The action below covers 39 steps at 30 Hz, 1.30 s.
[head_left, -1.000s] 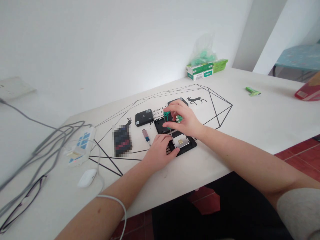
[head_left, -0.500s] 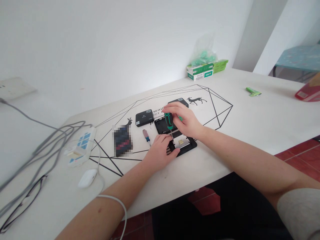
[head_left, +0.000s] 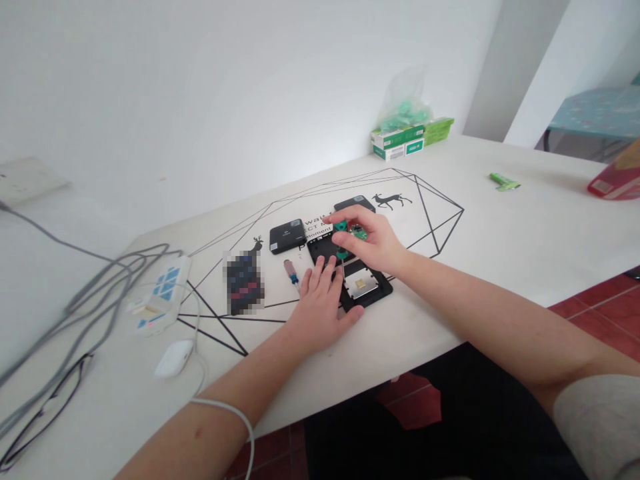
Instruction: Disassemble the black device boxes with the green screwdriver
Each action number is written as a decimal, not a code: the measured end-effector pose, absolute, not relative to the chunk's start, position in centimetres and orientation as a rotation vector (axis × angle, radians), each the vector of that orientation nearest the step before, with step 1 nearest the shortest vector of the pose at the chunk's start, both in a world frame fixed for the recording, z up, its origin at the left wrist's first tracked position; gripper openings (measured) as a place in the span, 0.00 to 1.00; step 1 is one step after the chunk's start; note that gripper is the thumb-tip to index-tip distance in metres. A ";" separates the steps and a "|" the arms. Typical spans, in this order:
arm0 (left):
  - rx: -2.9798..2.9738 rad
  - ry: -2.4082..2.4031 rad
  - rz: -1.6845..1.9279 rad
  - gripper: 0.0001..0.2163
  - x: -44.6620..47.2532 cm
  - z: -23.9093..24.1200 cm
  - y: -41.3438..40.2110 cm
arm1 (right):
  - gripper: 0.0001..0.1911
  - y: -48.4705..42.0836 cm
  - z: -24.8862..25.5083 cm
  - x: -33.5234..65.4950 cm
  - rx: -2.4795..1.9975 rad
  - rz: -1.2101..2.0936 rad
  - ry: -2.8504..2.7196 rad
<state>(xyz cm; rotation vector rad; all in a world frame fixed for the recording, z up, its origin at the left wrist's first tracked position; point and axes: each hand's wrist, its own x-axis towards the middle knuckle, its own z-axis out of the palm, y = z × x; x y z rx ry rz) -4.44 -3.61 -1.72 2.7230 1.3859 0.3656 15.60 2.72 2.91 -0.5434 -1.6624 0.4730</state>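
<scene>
My right hand [head_left: 373,239] has its fingers curled round the green and black handle of a screwdriver [head_left: 342,254]. The screwdriver stands upright, its shaft pointing down at the left edge of an opened black casing [head_left: 384,291] with a silvery plate [head_left: 363,287] inside. Spread flat, my left hand [head_left: 325,303] rests against the casing's left side, the thumb by its front corner. Just behind lies another black shell [head_left: 321,249], partly hidden by my hands. A small green circuit board [head_left: 359,232] shows beyond my right fingers. The screwdriver's tip is hidden behind my left fingers.
A second screwdriver [head_left: 291,270] and a pixelated dark object [head_left: 244,283] lie to the left. Two black boxy devices [head_left: 287,235] sit behind. Further left are a power strip [head_left: 167,293], cables, a white earphone case [head_left: 175,359] and glasses [head_left: 47,413]. Green boxes [head_left: 399,137] stand by the wall.
My left fingers have spread out and straightened beside the casing. My right thumb and fingers have shifted their grip on the screwdriver handle, with the thumb now across its front.
</scene>
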 end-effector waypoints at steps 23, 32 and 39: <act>2.634 1.459 0.187 0.39 -4.4 -1.5 -3.8 | 0.10 3.0 2.6 15.3 -0.518 0.362 -1.641; 2.635 1.543 0.186 0.45 -4.8 -2.2 -3.5 | 0.18 2.9 2.4 14.9 -0.644 0.498 -1.622; 2.608 1.675 0.211 0.52 -4.9 -2.6 -3.2 | 0.12 2.8 2.4 15.1 -0.631 0.515 -1.635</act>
